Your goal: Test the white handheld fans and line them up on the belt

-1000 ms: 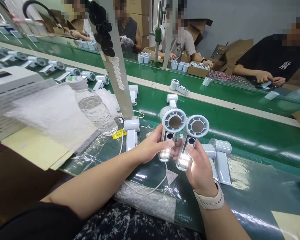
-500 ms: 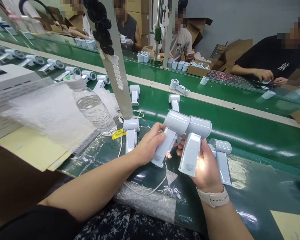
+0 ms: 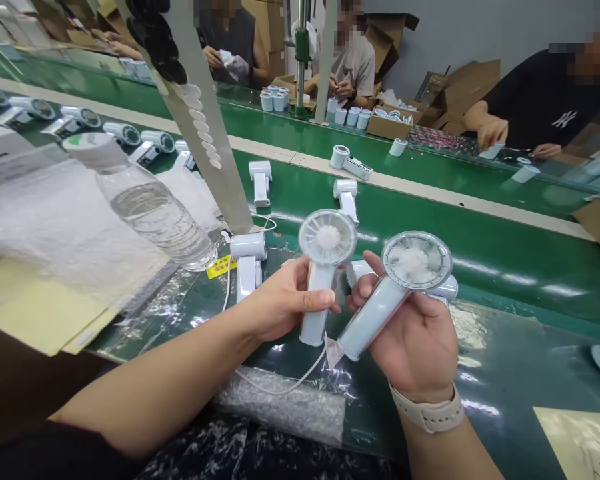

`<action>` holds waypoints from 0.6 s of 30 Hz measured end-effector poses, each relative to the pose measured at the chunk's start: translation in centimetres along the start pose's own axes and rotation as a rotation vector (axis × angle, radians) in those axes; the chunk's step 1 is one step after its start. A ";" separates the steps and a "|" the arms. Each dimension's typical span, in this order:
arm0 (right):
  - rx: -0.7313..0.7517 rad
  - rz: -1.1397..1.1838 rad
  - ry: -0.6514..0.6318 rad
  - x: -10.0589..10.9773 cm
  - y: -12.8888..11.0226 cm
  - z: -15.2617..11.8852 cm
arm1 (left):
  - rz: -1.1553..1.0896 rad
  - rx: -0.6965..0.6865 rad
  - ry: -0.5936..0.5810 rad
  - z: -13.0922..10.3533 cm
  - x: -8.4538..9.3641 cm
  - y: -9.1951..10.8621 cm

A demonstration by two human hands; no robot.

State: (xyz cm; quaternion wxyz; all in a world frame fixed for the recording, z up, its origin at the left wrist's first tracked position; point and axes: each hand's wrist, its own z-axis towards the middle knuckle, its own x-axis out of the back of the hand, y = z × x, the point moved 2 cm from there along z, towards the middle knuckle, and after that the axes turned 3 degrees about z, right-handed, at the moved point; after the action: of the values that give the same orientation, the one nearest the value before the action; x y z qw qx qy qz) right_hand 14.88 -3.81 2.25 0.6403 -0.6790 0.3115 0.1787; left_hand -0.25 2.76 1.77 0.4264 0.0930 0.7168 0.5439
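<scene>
Fans [image 3: 323, 273] in hands [image 3: 415, 343], rims [image 3: 420, 287] apart

NY logo [image 3: 564, 119] — co-worker's blk tee [image 3: 527, 90]; yellow lbl [image 3: 221, 267] — illegible

Above the table [image 3: 520, 363], near its front edge, the left hand [image 3: 285, 297] is gripping a pale-blue fan [image 3: 323, 272], the right hand [image 3: 423, 343] is holding a second fan [image 3: 385, 300]; crinkled clear plastic [image 3: 290, 408] is lying along that edge.

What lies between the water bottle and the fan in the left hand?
The head view shows another fan, a yellow label, a white cable and a metal post between the bottle and that fan.
</scene>
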 end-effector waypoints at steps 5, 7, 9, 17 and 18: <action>0.018 0.054 -0.083 -0.6 -0.2 -0.2 | 0.028 0.006 -0.003 0.1 0.4 -0.9; 0.018 0.024 -0.088 -0.4 -0.2 -0.2 | 0.035 -0.021 -0.028 0.1 0.4 -1.2; 0.017 0.004 -0.066 -0.2 -0.2 -0.1 | 0.056 -0.012 -0.065 0.1 0.2 -1.3; 0.074 0.054 -0.035 -0.3 -0.5 -0.2 | -0.020 -0.033 -0.079 0.1 -0.2 0.2; 0.081 0.040 -0.042 -0.2 -0.6 -0.2 | -0.023 -0.036 -0.071 0.1 -0.2 0.4</action>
State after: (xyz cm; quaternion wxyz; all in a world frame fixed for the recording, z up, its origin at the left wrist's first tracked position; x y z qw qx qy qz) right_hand 15.05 -4.01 2.86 0.6700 -0.6422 0.3186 0.1929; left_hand -0.23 2.85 2.17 0.4596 0.0962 0.6922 0.5481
